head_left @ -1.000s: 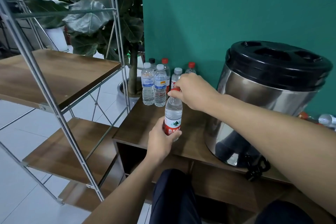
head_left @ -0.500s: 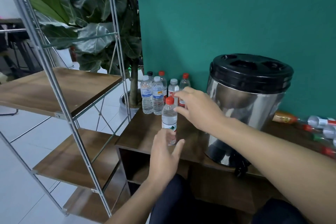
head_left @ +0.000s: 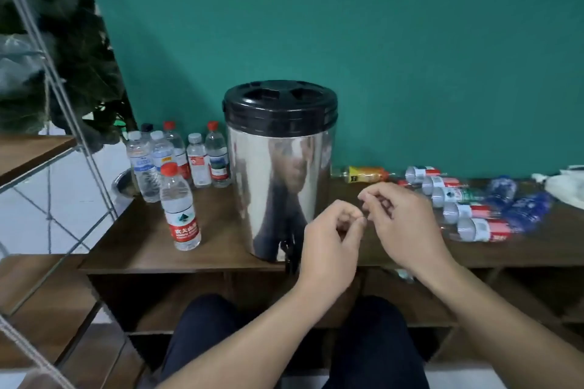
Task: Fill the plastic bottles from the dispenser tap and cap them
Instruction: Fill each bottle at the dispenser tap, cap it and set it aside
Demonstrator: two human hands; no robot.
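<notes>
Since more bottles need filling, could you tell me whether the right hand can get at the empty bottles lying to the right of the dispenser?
Probably yes: the right hand holds nothing, and the lying bottles sit unobstructed just beyond it.

Dispenser [head_left: 279,174]: steel cylinder, black lid, upright, mid-table [head_left: 139,249] near front edge; black tap [head_left: 289,249] low on front, overhanging edge.
Capped bottle [head_left: 180,208]: clear, red cap, red label, upright, left of dispenser, near front edge.
Bottle cluster [head_left: 177,158]: six upright, capped (white, red, black), back-left corner.
Empty bottles [head_left: 467,208]: lying on sides, right of dispenser, row running from back edge toward front.
</notes>
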